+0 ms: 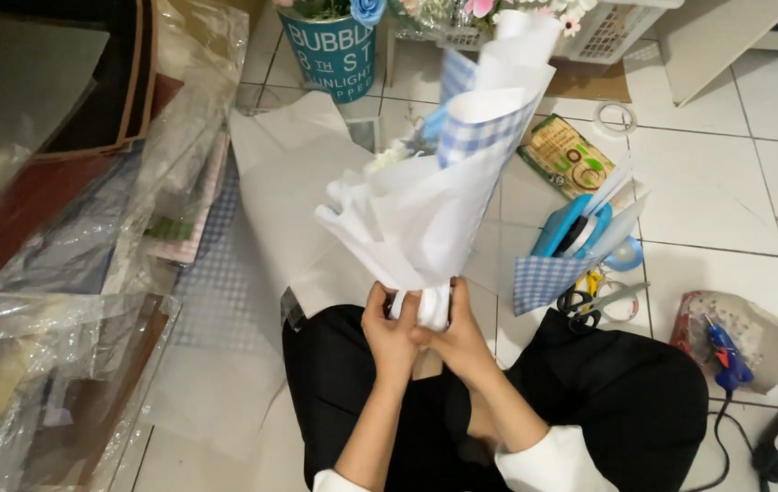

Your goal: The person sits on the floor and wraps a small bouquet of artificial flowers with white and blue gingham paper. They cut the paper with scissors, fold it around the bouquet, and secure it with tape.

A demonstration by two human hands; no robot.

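You hold the bouquet [434,196] upright above your lap, both hands clamped round its narrow stem end. Your left hand [389,333] wraps the neck from the near side, and your right hand [457,339] closes against it, fingers touching. White paper and a blue-checked sheet flare up and away from your grip. This looks like the gathering step: the wrap is bunched but not tied. Securing it calls for one hand to keep the squeeze. Scissors [589,301] and a tape roll [615,117] lie to your right.
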